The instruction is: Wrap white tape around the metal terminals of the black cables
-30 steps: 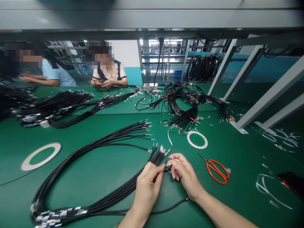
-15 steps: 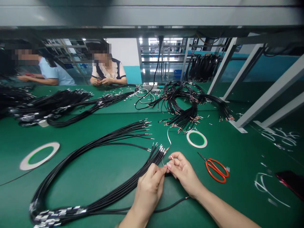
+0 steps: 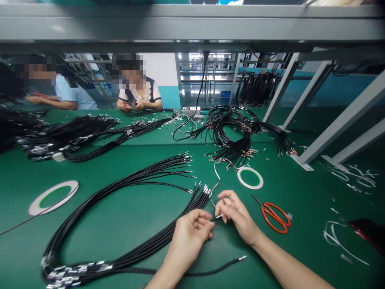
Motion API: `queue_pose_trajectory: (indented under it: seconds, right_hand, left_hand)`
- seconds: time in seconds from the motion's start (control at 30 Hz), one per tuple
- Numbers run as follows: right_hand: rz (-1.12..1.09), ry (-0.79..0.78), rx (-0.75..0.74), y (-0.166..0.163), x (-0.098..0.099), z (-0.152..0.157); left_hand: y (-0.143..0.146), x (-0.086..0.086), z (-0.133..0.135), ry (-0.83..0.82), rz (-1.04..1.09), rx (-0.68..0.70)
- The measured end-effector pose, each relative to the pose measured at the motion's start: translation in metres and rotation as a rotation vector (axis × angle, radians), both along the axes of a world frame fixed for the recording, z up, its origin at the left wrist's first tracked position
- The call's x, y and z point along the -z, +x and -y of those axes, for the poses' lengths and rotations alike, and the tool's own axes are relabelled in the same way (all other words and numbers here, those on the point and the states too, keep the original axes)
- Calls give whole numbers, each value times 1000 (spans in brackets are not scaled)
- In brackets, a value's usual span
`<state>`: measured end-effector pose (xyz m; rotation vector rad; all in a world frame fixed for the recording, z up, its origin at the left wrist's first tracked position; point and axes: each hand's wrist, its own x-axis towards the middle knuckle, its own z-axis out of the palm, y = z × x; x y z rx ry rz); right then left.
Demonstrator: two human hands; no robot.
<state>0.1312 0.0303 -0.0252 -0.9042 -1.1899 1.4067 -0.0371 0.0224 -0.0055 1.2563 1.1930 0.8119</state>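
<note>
My left hand (image 3: 192,230) pinches a black cable (image 3: 213,219) close to its end, and the silvery tip points toward my right hand (image 3: 236,216). The fingers of the right hand are curled together at that tip, closed on a thin strip of tape (image 3: 215,185). This strip winds back toward a flat tape roll (image 3: 240,184) with a pale rim. Under and beyond my left hand lies a looped bundle of black cables (image 3: 144,245) with silvery ends. One separate cable (image 3: 222,268) runs below my hands, its metal tip at the right.
Red-handled scissors (image 3: 275,216) lie right of my hand. Another tape roll (image 3: 72,188) is at the left. Coiled cables with coppery ends (image 3: 231,144) lie farther back. Metal frame legs (image 3: 339,120) stand at the right. Two people sit across the green table (image 3: 120,212).
My hands have drawn slightly apart, and a cable end now shows between them. My left fingers have shifted their grip. The view has moved a little.
</note>
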Motion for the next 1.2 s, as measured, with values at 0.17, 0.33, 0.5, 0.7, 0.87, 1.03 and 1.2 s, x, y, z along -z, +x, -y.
queue_pose_trajectory:
  seconds: [0.17,0.33,0.5,0.7,0.87,1.03,1.2]
  right_hand:
    - [46,0,175,2,4,-7]
    - [99,21,141,0,2,-4]
    - [188,44,13,-3,-9,6]
    - [239,83,-115,-6,-13,16]
    - [265,93,-146,-8,-12,18]
    - [178,-7,-133,-9,-8,17]
    - [-6,-83,-173,-13,-1,13]
  left_hand:
    - [11,10,23,215,-226,404]
    - [14,6,26,203,-148,475]
    - [3,-2,5,296,-104,-61]
    - [1,2,1,248,66,-102]
    - [1,2,3,334,0,-130]
    - [0,-1,3,445,-51,-79]
    - [-1,-3,1,526,-108,-17]
